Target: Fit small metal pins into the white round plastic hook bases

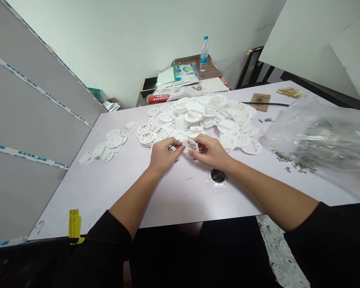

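Both hands meet over the middle of the white table [114,188]. My left hand [163,154] is closed in a pinch on a thin metal pin [174,144] that points toward a white round plastic disc [189,145]. My right hand [210,150] grips that disc from the right side with curled fingers. Just behind them lies a large heap of white plastic discs [210,114]. A smaller pile of discs [108,146] sits to the left.
A clear plastic bag [321,136] lies at the right with small metal parts [294,164] scattered before it. A round cable hole [217,176] is near my right wrist. A water bottle [204,54], papers and a brown card [261,101] are at the back. A yellow tag [75,226] hangs at the near edge.
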The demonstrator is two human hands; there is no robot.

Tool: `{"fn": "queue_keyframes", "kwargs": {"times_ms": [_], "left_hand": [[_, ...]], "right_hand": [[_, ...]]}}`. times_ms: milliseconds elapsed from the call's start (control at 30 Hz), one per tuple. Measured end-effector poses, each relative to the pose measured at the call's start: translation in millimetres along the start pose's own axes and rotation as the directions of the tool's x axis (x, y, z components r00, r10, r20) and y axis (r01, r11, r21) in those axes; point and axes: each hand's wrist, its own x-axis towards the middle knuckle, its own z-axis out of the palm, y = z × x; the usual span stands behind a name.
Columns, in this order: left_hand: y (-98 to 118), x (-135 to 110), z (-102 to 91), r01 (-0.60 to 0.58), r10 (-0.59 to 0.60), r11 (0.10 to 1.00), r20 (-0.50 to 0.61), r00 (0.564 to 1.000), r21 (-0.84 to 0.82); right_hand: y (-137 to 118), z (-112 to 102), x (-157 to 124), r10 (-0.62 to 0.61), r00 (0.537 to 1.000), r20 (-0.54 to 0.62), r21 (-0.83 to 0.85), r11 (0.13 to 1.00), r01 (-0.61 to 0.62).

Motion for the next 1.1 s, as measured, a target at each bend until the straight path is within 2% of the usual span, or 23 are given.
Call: {"fn": "queue_keyframes", "kwargs": {"times_ms": [267,433,533,667,833,933,1100], "left_hand": [[0.3,-0.2,0.4,0.011,-0.011,1.0,0.021,1.0,0.007],[-0.3,-0.6,3.4,-0.063,0.063,0.997,0.011,0.998,0.051],[0.2,-0.6,3.7,-0.074,0.073,0.996,0.022,0.997,0.04],[0.9,0.4,1.3,0.033,-0.029,0.997,0.066,0.997,-0.064],[-0.8,2.5,-1.0,0.214,-0.166,0.94,0.192,0.967,-0.268],[-0.9,3.5,-1.1,0.267,-0.188,0.903,0.249,0.95,-0.337],[-0.9,3.4,1.4,0.253,-0.129,0.877,0.308,0.943,-0.408]], "right_hand": [[-1.4,-1.1,-0.9,0.047,0.999,0.027,0.031,0.998,-0.048],[-2.9,-0.9,-2.0,0.058,0.998,0.038,0.0,0.998,-0.058],[-2.1,-0.3,-2.7,0.085,0.995,0.056,0.043,0.995,-0.087],[0.2,-0.1,-1.8,0.131,0.989,0.068,0.121,0.983,-0.138],[1.7,-1.4,0.3,0.149,0.989,0.021,0.166,0.975,-0.151],[1.8,-1.1,-0.3,0.127,0.992,0.021,0.171,0.977,-0.129],[-0.8,0.9,-2.4,0.116,0.991,0.073,0.169,0.977,-0.127]]}}
